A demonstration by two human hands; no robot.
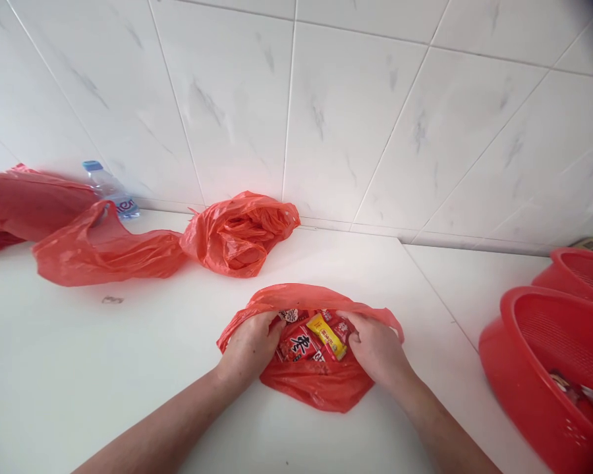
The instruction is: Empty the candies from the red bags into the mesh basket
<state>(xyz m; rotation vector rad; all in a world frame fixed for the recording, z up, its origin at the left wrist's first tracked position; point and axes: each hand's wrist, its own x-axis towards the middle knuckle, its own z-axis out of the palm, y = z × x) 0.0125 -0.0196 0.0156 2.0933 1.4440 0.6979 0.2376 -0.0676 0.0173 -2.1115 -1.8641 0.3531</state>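
A red plastic bag point(316, 388) lies on the white table in front of me, its mouth spread wide. Inside it are several small wrapped snacks: a red packet point(296, 345) with a dark printed character and a yellow packet point(327, 336) on top. My left hand point(254, 342) is closed at the left side of the bag's mouth, its thumb near the packets and its other fingers mostly hidden. At the right side, my right hand point(375, 342) is closed on the bag with its fingers curled inward beside the yellow packet.
Behind the bag sits a crumpled roll of red bags point(237, 234), with a loose bag point(103, 250) trailing left. A water bottle point(113, 191) leans by the tiled wall. Red plastic baskets point(499, 336) stand at the right; the nearer one holds some packets.
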